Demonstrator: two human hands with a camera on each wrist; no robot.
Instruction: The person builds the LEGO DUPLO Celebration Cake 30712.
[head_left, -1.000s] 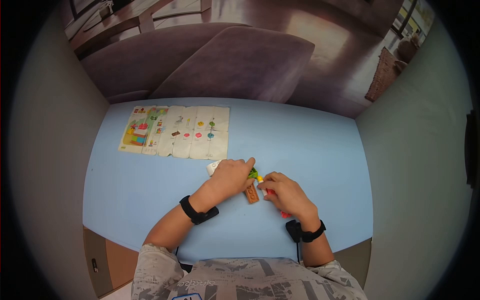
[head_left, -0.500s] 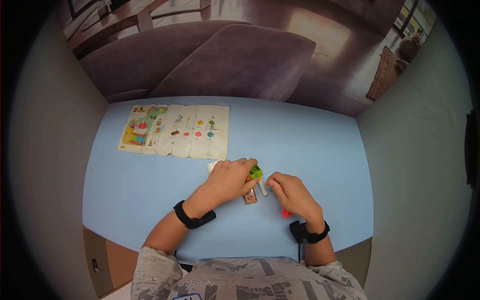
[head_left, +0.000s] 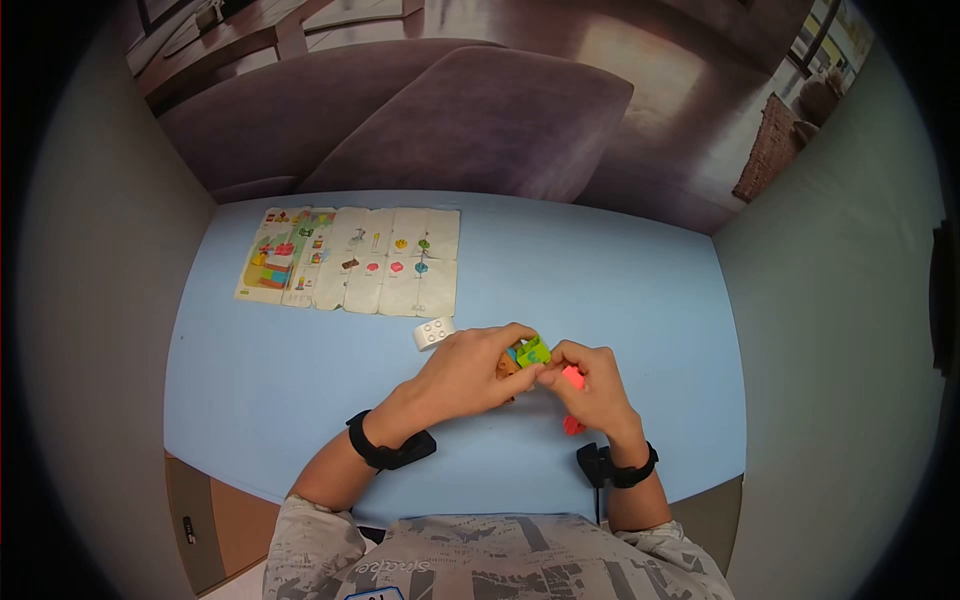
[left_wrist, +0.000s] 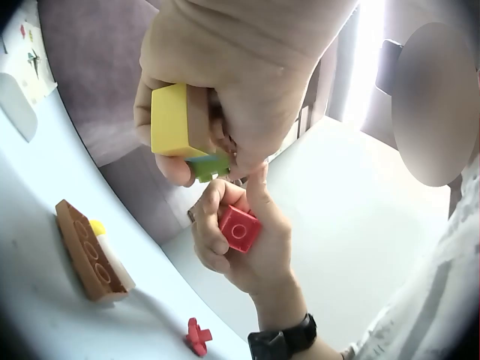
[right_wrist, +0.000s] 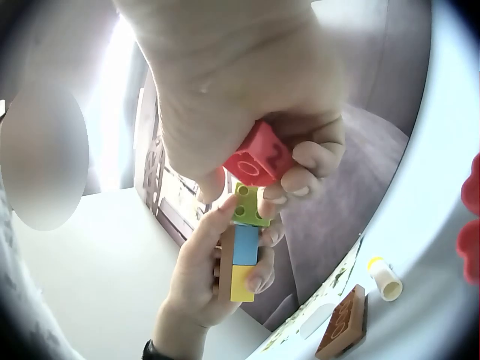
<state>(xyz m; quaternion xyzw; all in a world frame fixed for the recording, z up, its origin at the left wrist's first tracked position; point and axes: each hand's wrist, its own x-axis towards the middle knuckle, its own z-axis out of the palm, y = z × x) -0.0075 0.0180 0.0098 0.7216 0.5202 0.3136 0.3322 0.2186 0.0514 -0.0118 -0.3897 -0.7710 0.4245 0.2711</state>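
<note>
- A stack of toy bricks is gripped by the left hand (head_left: 465, 365), its thumb and fingers curled round the sides; the stack is held above the desk (head_left: 660, 310).
- In the stack, as seen by the right wrist camera, a green brick (right_wrist: 251, 206) is placed at the twelve o'clock end, with a blue brick (right_wrist: 246, 244) below it and a yellow brick (right_wrist: 242, 285) at six o'clock; along their nine o'clock side a brown piece (right_wrist: 226, 264) is seen.
- A red brick (right_wrist: 262, 156) marked with a 2 is pinched by the right hand (head_left: 595, 395), at about four o'clock from the green brick in the head view.
- In the right wrist view the red brick is held close at twelve o'clock to the green studs; whether they are touching cannot be told.
- A loose brown brick (right_wrist: 343, 322) is seen on the desk, with a white tube with a yellow end (right_wrist: 387, 285) lying just beside it, between one and two o'clock in that view.
- In the head view, a red flower-shaped piece (head_left: 573, 425) is found at six o'clock from the red brick.
- From the green brick, a white brick (head_left: 434, 334) is placed just past nine o'clock, and an instruction sheet (head_left: 350, 262) is laid flat at ten o'clock.
</note>
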